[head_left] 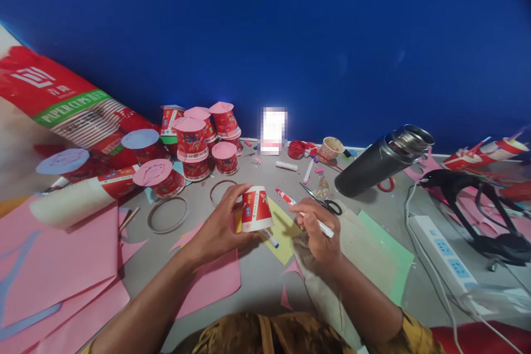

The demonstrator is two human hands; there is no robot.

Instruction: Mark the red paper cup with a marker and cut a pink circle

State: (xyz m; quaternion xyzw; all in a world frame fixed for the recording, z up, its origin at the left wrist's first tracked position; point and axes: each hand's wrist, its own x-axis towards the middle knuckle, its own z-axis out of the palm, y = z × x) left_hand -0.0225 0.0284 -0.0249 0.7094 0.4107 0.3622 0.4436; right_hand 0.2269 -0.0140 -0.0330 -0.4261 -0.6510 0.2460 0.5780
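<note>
Here, pink sheets (62, 271) lie toward the near left corner of the table (265, 290). The left forearm slants in from the near edge, and the left hand (219, 229) curls around the side of a paper cup (256, 209), gripping it wide end down above the table's middle. The right hand (319, 242) pinches a white marker (326, 229) pen-fashion, red end pointing obliquely toward the far edge, apart from the cup. A black flask (369, 166) slants near the far edge.

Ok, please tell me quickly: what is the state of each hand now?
Left hand: closed, holding a paper cup.
Right hand: closed, holding a marker.
</note>
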